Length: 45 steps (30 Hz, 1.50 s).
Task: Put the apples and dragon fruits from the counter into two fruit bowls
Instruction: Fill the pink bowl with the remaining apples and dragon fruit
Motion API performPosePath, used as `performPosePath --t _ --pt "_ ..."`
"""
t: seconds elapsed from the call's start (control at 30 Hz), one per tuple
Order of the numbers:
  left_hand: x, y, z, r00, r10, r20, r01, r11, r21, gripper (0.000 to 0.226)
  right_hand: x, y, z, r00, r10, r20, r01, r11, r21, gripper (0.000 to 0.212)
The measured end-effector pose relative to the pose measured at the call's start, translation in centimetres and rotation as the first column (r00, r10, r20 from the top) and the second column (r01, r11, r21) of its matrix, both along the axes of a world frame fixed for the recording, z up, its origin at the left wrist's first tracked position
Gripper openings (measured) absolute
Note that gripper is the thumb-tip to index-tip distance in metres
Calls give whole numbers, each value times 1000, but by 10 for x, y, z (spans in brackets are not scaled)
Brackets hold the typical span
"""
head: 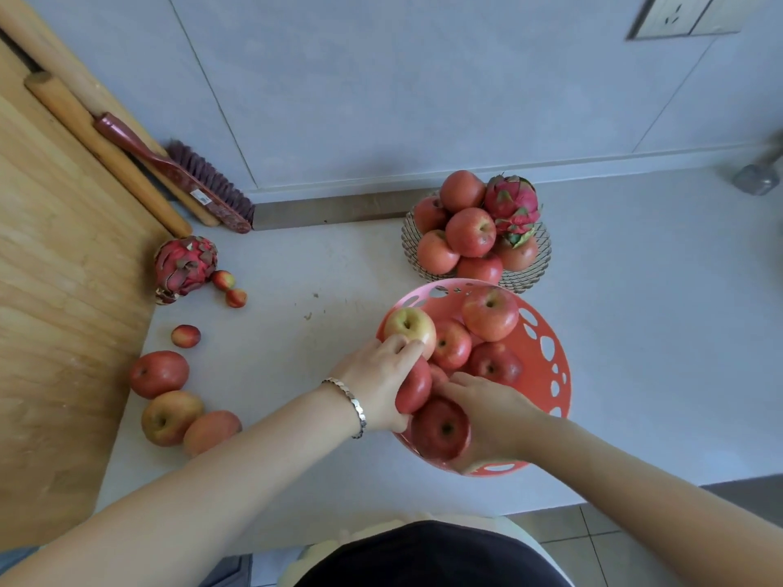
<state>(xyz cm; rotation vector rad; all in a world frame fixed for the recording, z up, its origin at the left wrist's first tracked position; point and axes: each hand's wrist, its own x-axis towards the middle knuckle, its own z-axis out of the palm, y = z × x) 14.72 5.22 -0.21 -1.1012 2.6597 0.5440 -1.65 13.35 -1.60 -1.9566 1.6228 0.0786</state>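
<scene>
Pale counter under a grey wall. Both hands were in the red bowl, the left hand gripping a red apple and the right hand curled round a dark apple. Loose apples and a dragon fruit lay well off to the left, nearer the left hand.

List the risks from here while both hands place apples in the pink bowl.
1. The yellowish apple sits high at the left rim of the pink bowl, against the left hand gripping a red apple; a nudge may roll it onto the counter.
2. The dragon fruit perches atop the heaped wire bowl near its edge; it could topple.
</scene>
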Motion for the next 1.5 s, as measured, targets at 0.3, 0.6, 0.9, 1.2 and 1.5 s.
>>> performPosePath --t 0.3,0.6,0.9,1.2,1.5 --pt "-4 0 -11 997 -72 0 72 997 30 78 -14 -2 13 995 55 78 -64 992 107 79" --pt "-2 7 -25 981 -153 118 162 984 -70 83 0 -1 3 996 -50 73 39 989 140 67" --pt "-3 8 -23 974 -177 139 189 979 -73 81 -8 -14 1 996 -27 80 0 949 316 103" --pt "12 14 -40 974 -64 -217 64 998 -8 77 4 -3 -2 992 -93 80 78 981 176 93" --pt "34 5 -20 847 215 -486 -173 976 131 84 4 -33 26 989 -144 46 126 954 272 98"
